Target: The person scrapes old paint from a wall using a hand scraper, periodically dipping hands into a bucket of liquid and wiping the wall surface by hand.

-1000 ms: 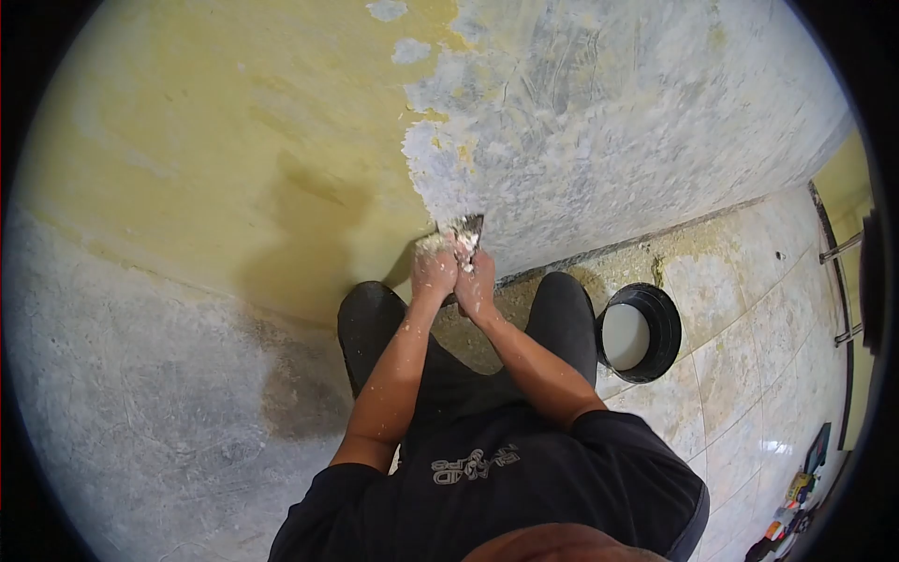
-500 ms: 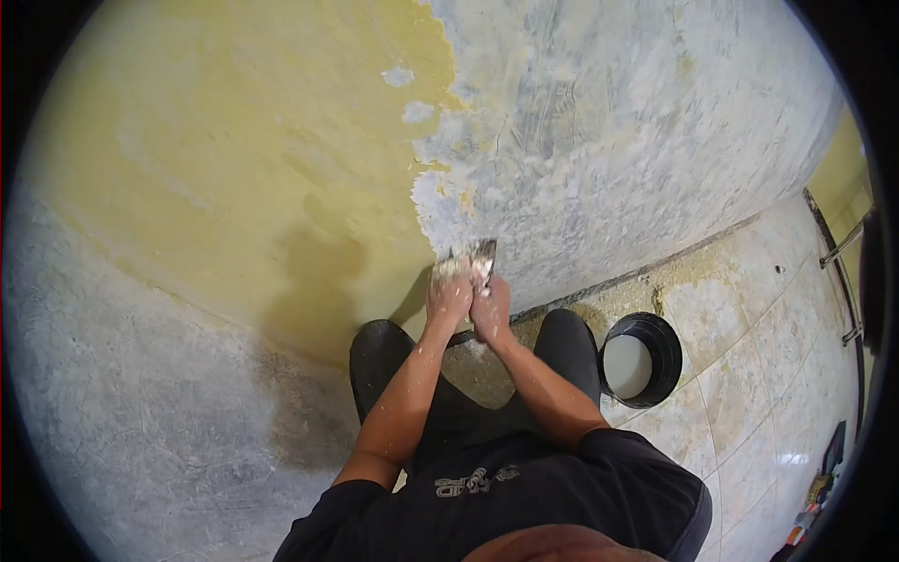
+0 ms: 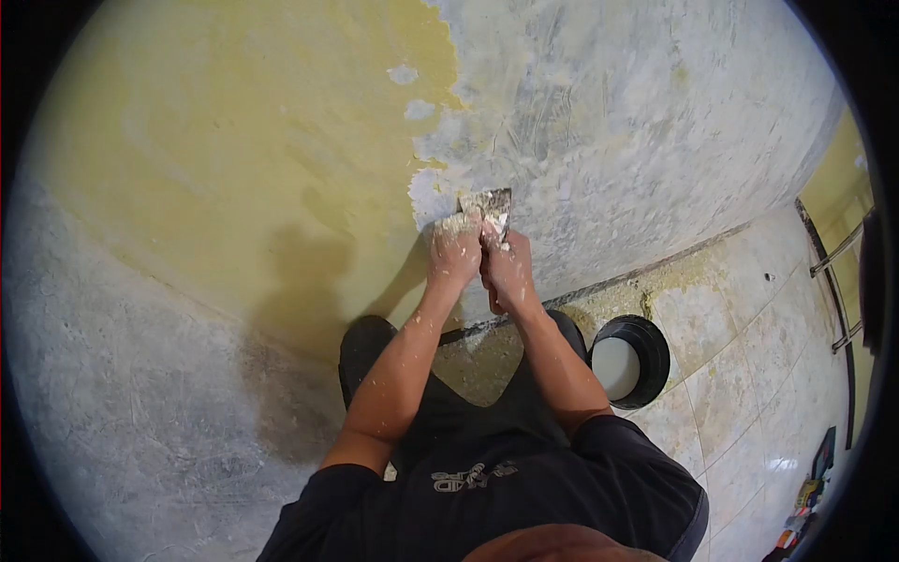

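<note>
A metal scraper [image 3: 496,200], its blade smeared with pale residue, lies against the wall in front of me. My right hand [image 3: 510,267] is wrapped round its handle, whose end shows below the fist. Pressed in beside it, my left hand [image 3: 456,251] is closed on the scraper too, near the base of the blade. Pale flecks cover both hands and forearms. Yellow paint [image 3: 281,140] coats the wall to the left of the blade, with a ragged edge. Bare grey-white wall [image 3: 599,140] shows to the right.
On the floor to my right stands a black bucket [image 3: 660,361] with cloudy whitish liquid [image 3: 616,367] in it. Yellowish scrapings [image 3: 609,304] lie along the foot of the wall. Metal rails [image 3: 843,245] and several objects [image 3: 807,496] are at the far right.
Both hands and the scraper have moved up the wall and slightly to the right. The bucket appears a little further left in view.
</note>
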Tool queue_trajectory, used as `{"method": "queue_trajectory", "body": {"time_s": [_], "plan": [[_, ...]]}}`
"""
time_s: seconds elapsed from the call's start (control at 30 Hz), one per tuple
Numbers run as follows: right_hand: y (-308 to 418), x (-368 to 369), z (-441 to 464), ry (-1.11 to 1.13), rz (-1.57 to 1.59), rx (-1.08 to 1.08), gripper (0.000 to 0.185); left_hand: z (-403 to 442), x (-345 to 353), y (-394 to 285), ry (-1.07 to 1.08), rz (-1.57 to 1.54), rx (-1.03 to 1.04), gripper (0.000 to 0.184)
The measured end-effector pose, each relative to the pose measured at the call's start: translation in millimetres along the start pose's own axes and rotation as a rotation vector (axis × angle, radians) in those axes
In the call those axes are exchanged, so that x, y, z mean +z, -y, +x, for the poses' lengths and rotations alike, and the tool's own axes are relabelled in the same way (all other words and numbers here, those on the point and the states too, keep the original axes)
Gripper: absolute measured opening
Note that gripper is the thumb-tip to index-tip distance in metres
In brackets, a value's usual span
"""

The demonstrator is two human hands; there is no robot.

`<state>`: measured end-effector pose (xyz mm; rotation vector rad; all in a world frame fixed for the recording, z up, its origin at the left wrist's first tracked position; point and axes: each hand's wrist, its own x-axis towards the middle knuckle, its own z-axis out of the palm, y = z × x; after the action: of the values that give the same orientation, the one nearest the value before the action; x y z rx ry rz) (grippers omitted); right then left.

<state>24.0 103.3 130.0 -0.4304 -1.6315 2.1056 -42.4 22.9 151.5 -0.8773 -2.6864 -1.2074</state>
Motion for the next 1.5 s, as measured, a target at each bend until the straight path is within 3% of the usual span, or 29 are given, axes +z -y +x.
{"method": "queue_trajectory", "body": {"time_s": [0.03,0.07,0.1,0.17,0.2,0.23,0.3,0.33,0.5,0.57,0.63,0.7,0.77,0.83,0.87,0.9,0.93,0.97,1.03,1.07,1.17,1.2,1.27,1.37,1.4,1.43,1.47,1.5], "plan": [[7.9,-1.5,-1.9,0.05,-0.042,-0.003,0.035,0.3,-1.5,0.2,0.001,-0.144,-0.001,0.04],[12.4,3.3,-8.1,0.038,0.045,-0.013,0.036,-0.1,3.8,8.4,0.107,-0.329,-0.177,0.043],[7.8,5.4,-13.0,0.038,0.047,-0.021,0.036,-3.9,9.4,14.7,0.105,-0.327,-0.169,0.043],[-4.0,9.5,-19.0,-0.014,0.023,0.044,0.035,-10.5,21.2,28.8,-0.126,-0.412,-0.145,0.033],[1.4,13.0,-20.9,-0.015,0.048,-0.04,0.035,-4.8,33.0,38.7,-0.299,-0.33,-0.024,0.031],[8.8,17.1,-20.3,-0.016,0.052,-0.035,0.035,-3.1,17.2,25.7,-0.296,-0.325,-0.027,0.031],[30.8,24.9,-10.0,0.036,-0.028,-0.144,0.035,6.4,-18.8,2.4,-0.004,-0.613,-0.339,0.043],[40.3,28.2,-9.7,0.078,0.037,-0.165,0.035,9.0,-23.8,0.7,0.041,-0.81,-0.418,0.042],[0.5,21.6,-13.8,0.061,-0.015,-0.083,0.039,-10.2,-14.6,4.8,-0.04,-0.652,-0.398,0.042],[-0.9,23.3,2.8,0.052,-0.259,-0.371,0.038,-1.0,-17.6,10.1,-0.251,-0.432,-0.207,0.042],[56.1,35.0,-4.0,0.061,-0.205,-0.392,0.034,6.4,-51.0,-14.1,-0.14,-0.534,-0.296,0.04],[97.1,42.3,-9.1,0.242,0.156,-0.194,0.036,2.1,-88.5,-50.9,0.055,-0.977,-0.129,0.036],[93.8,26.1,-7.9,0.302,0.121,-0.238,0.033,-5.8,-92.7,-50.7,0.085,-1.002,-0.051,0.035],[86.1,2.3,-17.5,0.251,0.057,-0.148,0.032,-14.5,-76.5,-37.6,0.222,-1.148,-0.107,0.028],[54.6,-14.2,-1.6,0.001,-0.225,-0.503,0.031,-22.2,-61.8,-28.1,0.224,-1.151,-0.12,0.028],[21.0,-36.9,11.1,-0.254,-0.516,-0.841,0.031,-31.4,-41.8,-16.4,0.188,-0.365,0.047,0.02],[15.5,-69.3,2.8,-0.202,-0.419,-0.465,0.031,-39.0,-21.5,-3.1,0.152,0.421,0.21,0.015],[13.0,-102.8,-8.4,-0.157,-0.31,-0.091,0.031,-42.2,0.2,16.8,0.177,0.415,0.2,0.015],[7.9,-172.9,-28.7,-0.283,-0.334,0.049,0.028,-59.6,38.5,51.9,0.228,0.04,0.547,0.022],[-0.2,-214.6,-42.6,-0.302,-0.426,0.093,0.028,-65.3,41.6,45.5,0.288,0.014,0.432,0.025],[-14.5,-300.5,-90.9,-0.338,-0.572,0.261,0.026,-76.5,50.6,41.7,0.452,0.139,0.422,0.024],[-26.2,-322.4,-105.7,-0.341,-0.579,0.283,0.026,-82.6,59.0,47.2,0.482,0.079,0.257,0.025],[-72.8,-364.8,-121.5,-0.383,-0.916,0.646,0.023,-88.8,66.4,61.7,0.544,0.064,0.239,0.025],[-105.8,-372.0,-137.8,-0.13,-1.106,0.831,0.023,-90.3,70.4,66.4,0.66,0.182,0.199,0.028],[-115.4,-376.2,-135.4,-0.13,-1.103,0.854,0.023,-89.4,82.0,88.5,0.537,0.205,0.315,0.026],[-135.2,-380.1,-128.7,0.04,-1.244,0.887,0.024,-88.6,87.8,105.5,0.414,0.224,0.427,0.025],[-160.4,-386.9,-125.6,0.22,-1.383,0.908,0.025,-81.6,84.0,111.2,0.431,0.268,0.365,0.025],[-218.9,-437.7,-145.7,0.225,-1.387,0.92,0.025,-71.8,74.9,112.2,0.439,0.315,0.304,0.026]]}}
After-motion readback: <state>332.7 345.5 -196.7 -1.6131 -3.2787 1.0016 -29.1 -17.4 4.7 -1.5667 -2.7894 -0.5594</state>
